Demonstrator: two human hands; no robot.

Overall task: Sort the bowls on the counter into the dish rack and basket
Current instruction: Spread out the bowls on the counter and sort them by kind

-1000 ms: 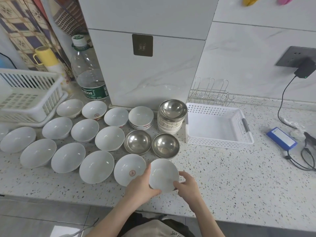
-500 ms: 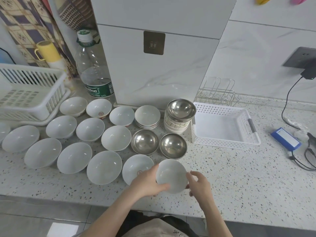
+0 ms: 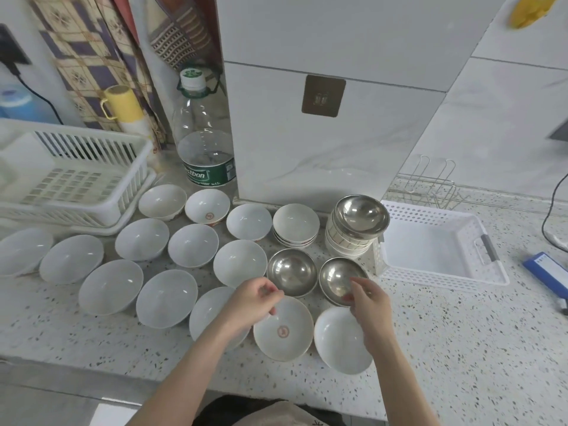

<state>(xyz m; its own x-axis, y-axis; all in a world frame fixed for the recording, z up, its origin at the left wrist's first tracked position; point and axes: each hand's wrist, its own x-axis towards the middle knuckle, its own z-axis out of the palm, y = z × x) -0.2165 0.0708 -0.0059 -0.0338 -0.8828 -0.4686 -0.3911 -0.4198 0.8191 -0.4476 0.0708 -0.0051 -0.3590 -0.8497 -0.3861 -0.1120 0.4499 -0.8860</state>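
Note:
Several white bowls stand in rows across the speckled counter (image 3: 461,348). A plain white bowl (image 3: 339,344) rests at the front, beside a white bowl with a red mark (image 3: 282,329). My left hand (image 3: 253,304) hovers over the marked bowl's far rim, fingers loosely curled and holding nothing. My right hand (image 3: 368,305) is spread above the plain bowl, its fingertips at the near rim of a steel bowl (image 3: 338,276). A second steel bowl (image 3: 292,272) sits left of that one. The white dish rack (image 3: 92,192) is at the far left. The white basket (image 3: 430,212) is on the right.
A third steel bowl (image 3: 359,213) tops a stack of patterned bowls next to the basket, and a short stack of white bowls (image 3: 295,224) stands to its left. A big water bottle (image 3: 206,142), a yellow cup (image 3: 123,103), a wire rack (image 3: 430,182) and a blue box (image 3: 547,272) edge the counter.
The plain white bowl that both hands held now rests on the counter. Both hands have let go and moved up toward the steel bowls.

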